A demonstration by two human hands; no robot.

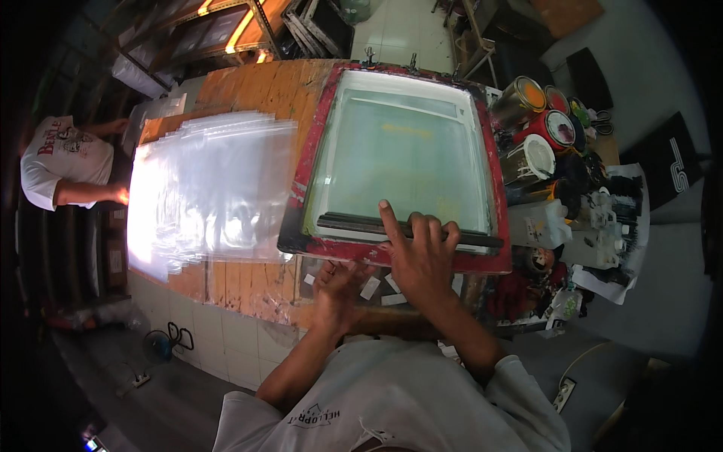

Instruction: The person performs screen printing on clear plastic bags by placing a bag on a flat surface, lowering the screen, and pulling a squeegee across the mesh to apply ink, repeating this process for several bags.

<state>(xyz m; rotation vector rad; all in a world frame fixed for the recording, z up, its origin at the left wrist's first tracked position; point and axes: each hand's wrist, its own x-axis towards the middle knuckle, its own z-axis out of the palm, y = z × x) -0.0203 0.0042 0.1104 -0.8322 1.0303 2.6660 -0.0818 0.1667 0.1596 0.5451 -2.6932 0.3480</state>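
Note:
My right hand (422, 252) is at the near end of a screen printing frame (493, 184) with a red rim and pale green mesh (399, 162). Its fingers bend over a long dark squeegee (346, 221) that lies across the mesh, while the index finger points forward along the mesh. Just below the frame's near edge is my left hand (340, 285), its fingers curled; their tips are partly hidden there, and what they hold I cannot make out. Left of the frame, clear plastic bags (218, 188) lie spread in overlapping layers.
A worn wooden table (248, 290) carries the frame, which clamps (369, 56) meet at its far edge. Paint cans (527, 162), a plastic jug (538, 226) and rags crowd the right side. At far left another person (68, 162) reaches toward the bags. A small fan (157, 346) stands low left.

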